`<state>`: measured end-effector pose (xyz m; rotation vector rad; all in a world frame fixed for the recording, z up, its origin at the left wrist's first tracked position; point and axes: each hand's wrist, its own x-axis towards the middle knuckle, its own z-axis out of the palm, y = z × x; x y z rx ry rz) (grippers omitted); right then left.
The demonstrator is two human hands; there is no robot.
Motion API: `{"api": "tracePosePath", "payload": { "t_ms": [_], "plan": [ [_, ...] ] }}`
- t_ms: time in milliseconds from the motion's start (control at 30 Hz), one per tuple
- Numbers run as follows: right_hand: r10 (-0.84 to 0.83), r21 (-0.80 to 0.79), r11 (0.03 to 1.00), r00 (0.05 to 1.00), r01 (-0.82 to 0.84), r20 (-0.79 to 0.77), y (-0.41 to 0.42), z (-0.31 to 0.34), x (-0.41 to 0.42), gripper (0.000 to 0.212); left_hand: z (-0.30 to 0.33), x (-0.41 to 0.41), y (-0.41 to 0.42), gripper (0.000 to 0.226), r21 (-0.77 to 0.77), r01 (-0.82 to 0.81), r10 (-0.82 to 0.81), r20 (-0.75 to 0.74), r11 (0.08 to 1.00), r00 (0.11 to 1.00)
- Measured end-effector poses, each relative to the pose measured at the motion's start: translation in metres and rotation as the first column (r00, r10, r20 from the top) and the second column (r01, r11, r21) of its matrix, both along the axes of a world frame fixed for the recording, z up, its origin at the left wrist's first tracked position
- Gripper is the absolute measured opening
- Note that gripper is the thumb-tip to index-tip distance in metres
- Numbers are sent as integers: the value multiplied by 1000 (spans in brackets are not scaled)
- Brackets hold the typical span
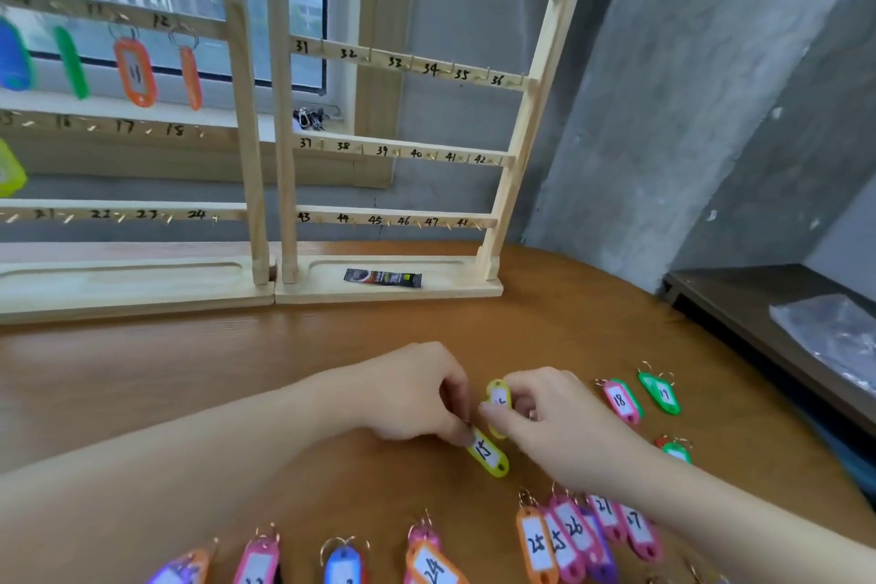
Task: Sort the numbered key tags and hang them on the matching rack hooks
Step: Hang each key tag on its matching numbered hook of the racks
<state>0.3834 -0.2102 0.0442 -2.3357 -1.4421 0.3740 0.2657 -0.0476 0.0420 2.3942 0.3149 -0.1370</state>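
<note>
Left hand (417,394) pinches the ring end of the yellow tag marked 15 (489,454), which lies on the wooden table (189,370) at about 5 o'clock from that hand. Right hand (554,417) pinches a second yellow tag (498,397), just at 12 o'clock of the first. Numbered rack (393,62) stands at 12 o'clock; more tags lie toward 6 o'clock.

Near the table's front edge, a row of key tags (341,567) runs off the bottom of the frame, numbers cut away. The right hand (559,422) covers most of a yellow tag (498,396), its number unreadable. At far left, hanging tags (12,57) are cropped and blurred.
</note>
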Motion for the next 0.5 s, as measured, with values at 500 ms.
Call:
{"api": "tracePosePath", "payload": {
  "t_ms": [500],
  "plan": [
    [241, 259, 953, 914, -159, -327, 81, 50, -63, 19, 60, -123, 97, 4, -195, -448, 486, 427, 873, 762]
  ]
}}
